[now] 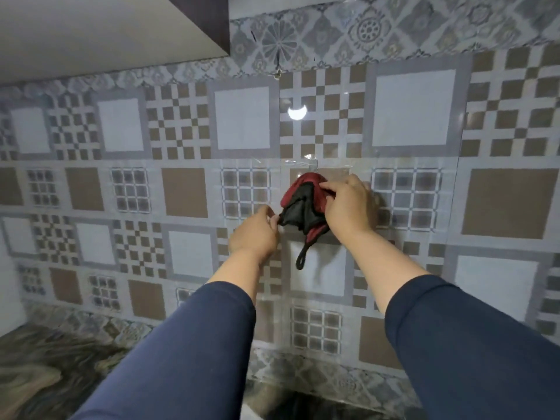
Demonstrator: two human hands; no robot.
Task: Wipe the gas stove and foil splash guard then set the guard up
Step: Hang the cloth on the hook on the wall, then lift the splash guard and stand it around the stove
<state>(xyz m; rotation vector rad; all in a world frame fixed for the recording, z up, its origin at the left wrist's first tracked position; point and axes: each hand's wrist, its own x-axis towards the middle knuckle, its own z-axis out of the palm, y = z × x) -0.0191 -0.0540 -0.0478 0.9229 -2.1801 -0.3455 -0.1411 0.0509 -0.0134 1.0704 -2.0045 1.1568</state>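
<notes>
up close in the head view, both hands are raised to the patterned tile wall (188, 189), and a red and black cloth (304, 204) hangs between them against the tiles. the left hand (254, 234) pinches the cloth's black lower left corner between thumb and fingers. the right hand (348, 204) has its fingers curled over the cloth's red upper right side and grips it there. a thin black loop (301, 259) dangles from the cloth's bottom edge. clear plastic film (315, 163) lies taped flat on the wall just above the cloth, and a round light glare (297, 112) shows higher up. navy sleeves (194, 344) cover both forearms. a marbled countertop (39, 368) sits lower left, and a pale cabinet underside (106, 25) fills the upper left. the stove and foil guard cannot be made out.
</notes>
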